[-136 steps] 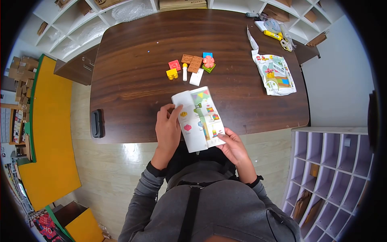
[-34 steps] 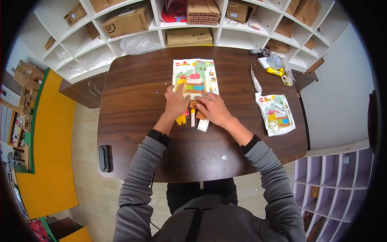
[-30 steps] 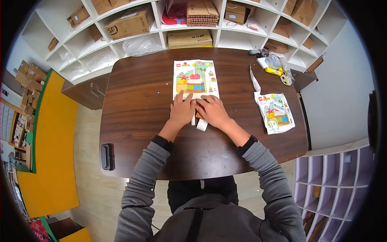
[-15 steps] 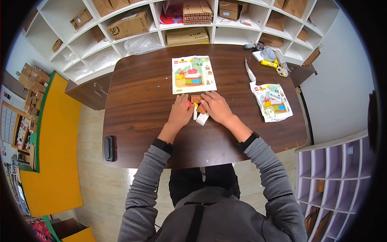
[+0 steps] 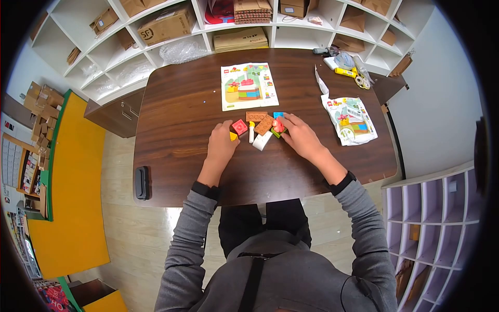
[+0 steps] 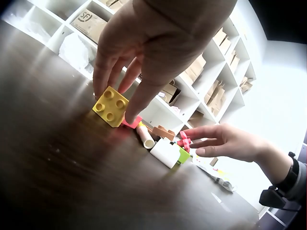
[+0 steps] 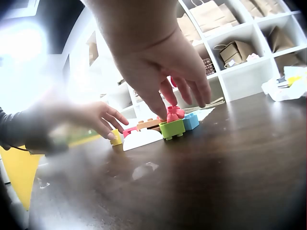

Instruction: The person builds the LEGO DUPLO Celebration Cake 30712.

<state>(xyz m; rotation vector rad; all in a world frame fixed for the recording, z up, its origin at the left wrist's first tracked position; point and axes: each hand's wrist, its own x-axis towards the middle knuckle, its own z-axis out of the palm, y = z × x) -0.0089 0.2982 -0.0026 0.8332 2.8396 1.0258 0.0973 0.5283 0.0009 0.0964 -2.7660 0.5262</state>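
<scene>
My left hand (image 5: pixel 222 144) grips a yellow brick (image 6: pixel 110 108) between thumb and fingers on the table. A red brick (image 5: pixel 239 127) lies just right of it, then a white candle piece with a yellow top (image 5: pixel 251 132). Two brown bricks (image 5: pixel 256 116) overlap in the middle, above a white curved piece (image 5: pixel 262 141). My right hand (image 5: pixel 302 139) is over a pink flower (image 7: pixel 175 114) on a green brick (image 7: pixel 172 128); its thumb and a fingertip touch or nearly touch the flower. Beside the green brick is a blue brick (image 7: pixel 191 121).
A printed sheet (image 5: pixel 249 101) lies flat beyond the bricks. To the right is a printed bag (image 5: pixel 352 122), with a yellow tube (image 5: pixel 345 72) and tape farther back. A black case (image 5: pixel 141 183) sits at the left edge; white shelves (image 5: pixel 304 37) stand behind the table.
The folded sheet went from both hands to the table beyond the bricks. Since half a second ago the hands have moved apart, the left onto the yellow brick, the right to the flower.
</scene>
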